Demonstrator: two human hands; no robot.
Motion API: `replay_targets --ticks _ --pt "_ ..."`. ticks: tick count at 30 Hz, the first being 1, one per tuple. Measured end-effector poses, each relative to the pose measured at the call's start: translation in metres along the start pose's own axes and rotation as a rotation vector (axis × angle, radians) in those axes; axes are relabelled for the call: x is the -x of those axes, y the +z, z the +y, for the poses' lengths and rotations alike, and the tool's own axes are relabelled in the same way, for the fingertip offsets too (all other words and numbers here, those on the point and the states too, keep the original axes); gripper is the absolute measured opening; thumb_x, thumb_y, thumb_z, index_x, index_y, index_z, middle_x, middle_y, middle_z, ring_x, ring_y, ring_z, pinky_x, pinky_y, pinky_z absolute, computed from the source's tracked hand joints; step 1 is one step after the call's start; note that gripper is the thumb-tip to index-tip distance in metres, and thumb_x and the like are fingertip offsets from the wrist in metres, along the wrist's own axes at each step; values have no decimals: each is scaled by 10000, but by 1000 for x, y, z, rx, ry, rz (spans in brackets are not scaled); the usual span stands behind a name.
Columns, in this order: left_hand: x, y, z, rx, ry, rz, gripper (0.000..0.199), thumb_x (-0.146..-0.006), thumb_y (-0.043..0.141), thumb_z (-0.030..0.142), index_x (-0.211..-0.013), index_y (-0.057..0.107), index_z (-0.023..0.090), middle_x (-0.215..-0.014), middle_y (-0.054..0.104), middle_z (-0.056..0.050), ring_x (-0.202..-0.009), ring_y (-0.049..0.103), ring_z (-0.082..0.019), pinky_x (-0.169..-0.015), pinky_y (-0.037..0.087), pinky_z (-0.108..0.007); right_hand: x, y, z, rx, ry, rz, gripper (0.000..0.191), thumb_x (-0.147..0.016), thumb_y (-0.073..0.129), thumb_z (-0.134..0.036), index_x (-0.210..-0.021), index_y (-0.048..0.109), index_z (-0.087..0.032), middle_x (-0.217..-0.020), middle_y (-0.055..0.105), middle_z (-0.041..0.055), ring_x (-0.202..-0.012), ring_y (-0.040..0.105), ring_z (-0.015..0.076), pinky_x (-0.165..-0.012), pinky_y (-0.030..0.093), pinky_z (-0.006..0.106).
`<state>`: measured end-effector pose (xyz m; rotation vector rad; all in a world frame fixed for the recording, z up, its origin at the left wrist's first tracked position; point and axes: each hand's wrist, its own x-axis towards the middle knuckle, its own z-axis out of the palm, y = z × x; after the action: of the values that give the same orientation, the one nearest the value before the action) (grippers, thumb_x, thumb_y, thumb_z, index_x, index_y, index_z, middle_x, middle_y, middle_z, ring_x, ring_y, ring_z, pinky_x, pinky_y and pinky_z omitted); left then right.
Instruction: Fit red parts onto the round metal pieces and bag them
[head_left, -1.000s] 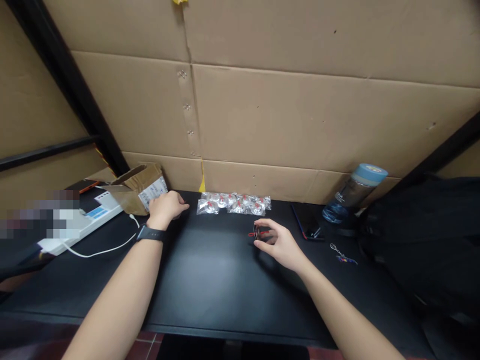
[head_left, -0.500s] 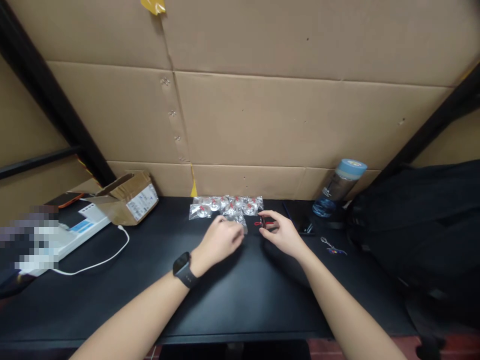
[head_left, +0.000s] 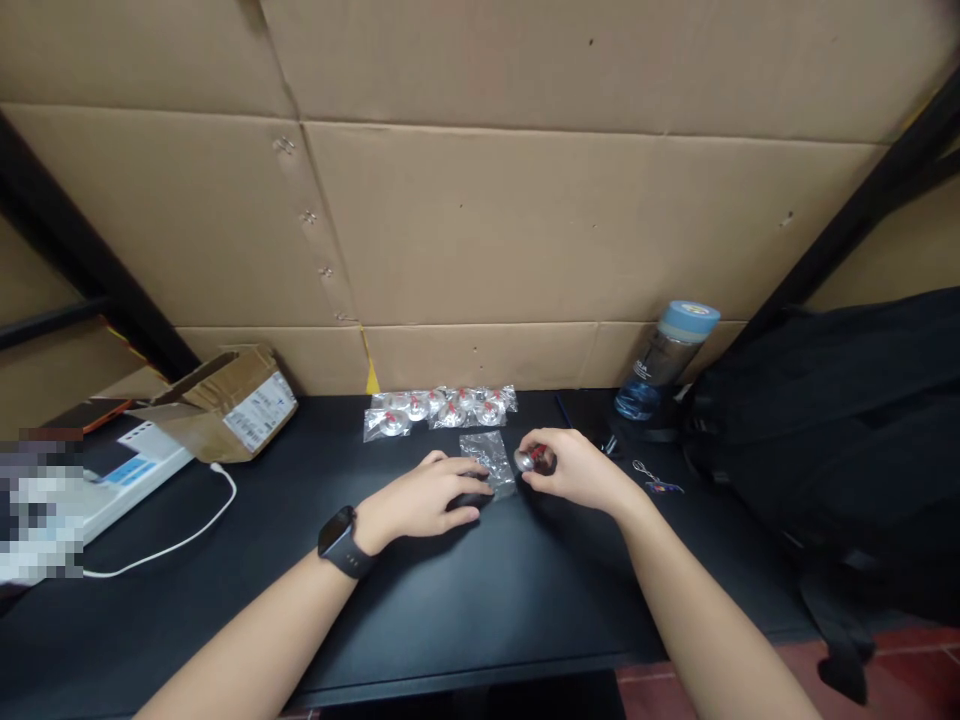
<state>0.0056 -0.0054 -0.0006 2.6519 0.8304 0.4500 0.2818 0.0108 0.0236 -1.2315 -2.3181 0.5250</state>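
Note:
My right hand (head_left: 574, 470) grips a small round silver metal piece with a red cord (head_left: 527, 460) between thumb and fingers, a little above the black tabletop. Its far side is hidden by the hand. Just left of it lies a clear plastic bag (head_left: 491, 455), flat and apparently with nothing in it. My left hand (head_left: 431, 495), wearing a black watch (head_left: 345, 540), is open, its fingertips at the bag's left edge. Behind the bag, several clear packets (head_left: 454, 410) holding similar silver discs with red cords lie in a group.
At the left are an opened cardboard box (head_left: 232, 405), a white power strip (head_left: 135, 490) and a white cable (head_left: 187, 540). To the right stand a blue-lidded bottle (head_left: 667, 360) and a black backpack (head_left: 832, 450). A keychain (head_left: 660, 483) lies near the bottle. Cardboard (head_left: 465, 250) walls the back.
My left hand has opened from a closed pose and the clear bag now lies flat beside it. My right hand has turned the round piece so its silver face shows. The view has shifted slightly.

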Motion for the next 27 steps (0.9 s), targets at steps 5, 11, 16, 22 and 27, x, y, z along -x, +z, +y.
replay_targets --ticks 5,11,16,22,27 --pt "-1 13 10 -142 -53 9 469 -960 581 399 -1424 521 407 -1477 536 -62 -1288 524 -319 -1015 386 -472 3 3 -6 110 -40 -116 209 -715 732 -225 -924 741 -235 -871 741 33 -775 669 208 -703 470 272" --pt "0 19 14 -198 -79 -56 478 -985 536 400 -1459 479 392 -1538 462 -59 -1378 413 -349 -1063 369 -546 1 9 -4 202 -8 -161 180 -739 686 -177 -911 731 -201 -908 731 64 -858 674 220 -796 465 274" --pt "0 21 12 -185 -97 -74 480 -983 536 408 -1459 482 408 -1564 426 -56 -1435 341 -391 -1074 355 -604 -2 15 2 204 -20 -127 156 -745 708 -156 -897 715 -187 -899 695 66 -862 658 219 -795 473 281" --pt "0 21 10 -173 -110 -85 485 -985 538 414 -1465 474 426 -1599 376 -62 -1454 330 -389 -1093 341 -609 -8 29 14 142 -20 -69 210 -793 752 -210 -1000 735 -182 -1027 661 80 -898 655 207 -832 499 295" --pt "0 20 11 -167 -122 -91 476 -984 541 427 -1456 484 433 -1619 341 -65 -1466 318 -384 -1103 332 -600 -11 32 14 81 -38 -41 246 -776 768 -212 -1016 735 -170 -980 678 77 -829 651 196 -769 522 292"
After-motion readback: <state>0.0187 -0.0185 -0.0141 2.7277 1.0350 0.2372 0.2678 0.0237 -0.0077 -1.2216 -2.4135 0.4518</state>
